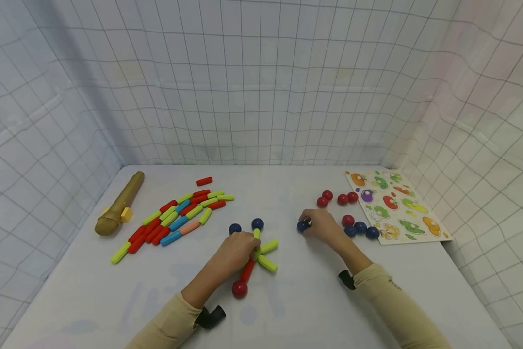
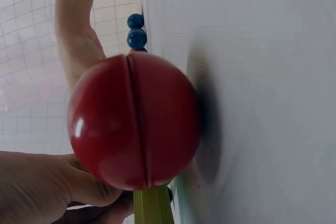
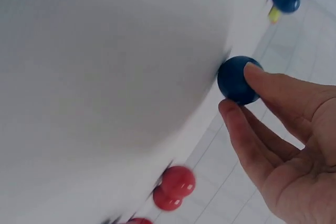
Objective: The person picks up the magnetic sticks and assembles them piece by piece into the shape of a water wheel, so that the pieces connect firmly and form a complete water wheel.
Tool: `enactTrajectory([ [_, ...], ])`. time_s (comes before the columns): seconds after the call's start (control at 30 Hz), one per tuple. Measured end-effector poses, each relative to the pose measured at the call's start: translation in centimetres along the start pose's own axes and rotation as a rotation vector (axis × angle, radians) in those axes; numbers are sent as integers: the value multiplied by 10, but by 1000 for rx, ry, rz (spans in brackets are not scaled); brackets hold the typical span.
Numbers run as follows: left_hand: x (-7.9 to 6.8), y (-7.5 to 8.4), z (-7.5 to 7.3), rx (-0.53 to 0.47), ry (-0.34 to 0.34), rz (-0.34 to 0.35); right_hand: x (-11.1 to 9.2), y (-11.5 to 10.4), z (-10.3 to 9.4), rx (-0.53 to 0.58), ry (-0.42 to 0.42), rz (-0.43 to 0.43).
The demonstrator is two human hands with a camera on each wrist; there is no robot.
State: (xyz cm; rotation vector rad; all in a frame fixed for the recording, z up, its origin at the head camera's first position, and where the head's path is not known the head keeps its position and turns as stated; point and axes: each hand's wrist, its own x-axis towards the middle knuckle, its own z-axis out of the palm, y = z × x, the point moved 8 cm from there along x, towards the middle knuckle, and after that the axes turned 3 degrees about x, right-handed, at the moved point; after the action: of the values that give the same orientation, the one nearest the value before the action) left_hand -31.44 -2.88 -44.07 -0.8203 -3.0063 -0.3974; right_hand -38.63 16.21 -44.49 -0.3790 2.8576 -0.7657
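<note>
Near the middle of the table, my left hand (image 1: pixel 239 252) grips a stick-and-ball structure with yellow-green sticks (image 1: pixel 268 263), a red stick (image 1: pixel 247 271) and a red ball (image 1: pixel 239 289) at the near end. Its centre is partly hidden by the fingers. Large in the left wrist view, the red ball (image 2: pixel 134 121) hides part of the left hand (image 2: pixel 52 187). Two dark blue balls (image 1: pixel 257 224) sit just beyond that hand. To the right, my right hand (image 1: pixel 322 226) pinches a dark blue ball (image 3: pixel 239 80) between thumb and fingertips, close over the tabletop.
Red, yellow-green, blue and orange sticks (image 1: pixel 178 223) lie in rows at left, beside a tan club-shaped object (image 1: pixel 121 203). Several red balls (image 1: pixel 342 199) and dark blue balls (image 1: pixel 360 228) are at right, next to a vegetable picture board (image 1: pixel 401 203). Grid-patterned sheets (image 1: pixel 253 87) enclose the table.
</note>
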Motion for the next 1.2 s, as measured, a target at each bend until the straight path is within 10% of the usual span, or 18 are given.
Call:
enactTrajectory([
  [0.7,1,0,2,27,-47,-33,-15,-48,32,101,-157,-141],
  [1.03,-3,3,1,5,-86,35,-13,12,-35,-236,83,-1],
  [1.2,-3,1,1,25,-75,32,-15,38,-37,-286,33,67],
])
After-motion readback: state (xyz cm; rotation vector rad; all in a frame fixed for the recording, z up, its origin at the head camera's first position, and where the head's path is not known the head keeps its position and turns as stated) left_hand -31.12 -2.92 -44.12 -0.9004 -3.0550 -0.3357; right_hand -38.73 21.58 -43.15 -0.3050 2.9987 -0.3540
